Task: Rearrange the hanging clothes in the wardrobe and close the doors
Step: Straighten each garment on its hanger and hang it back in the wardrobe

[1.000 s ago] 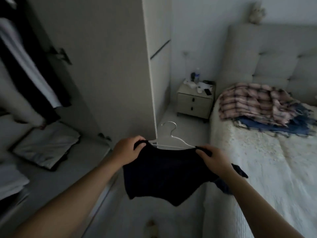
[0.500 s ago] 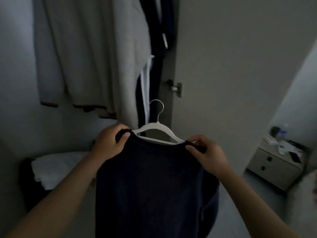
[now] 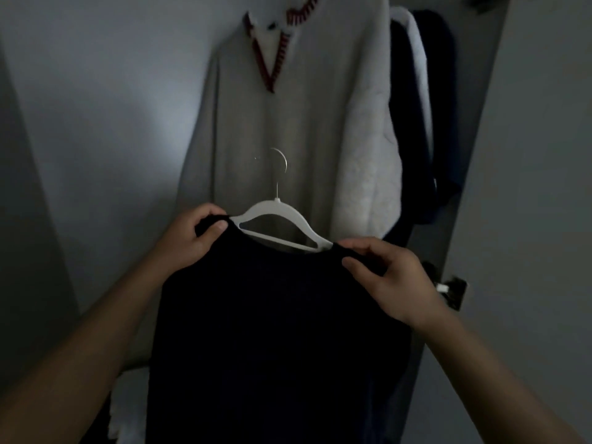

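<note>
You hold the top point(image 3: 272, 331) by its shoulders, left hand point(image 3: 192, 238) and right hand point(image 3: 389, 280) fingers clamped on cloth over the hanger point(image 3: 278, 225); it looks soft and light, so grip the stiff hanger beneath your fingers

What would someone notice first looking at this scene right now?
A dark top on a white hanger fills the middle, the left hand and right hand each pinching a shoulder. Behind it, inside the wardrobe, hangs a pale V-neck sweater with red-striped collar trim.
</note>
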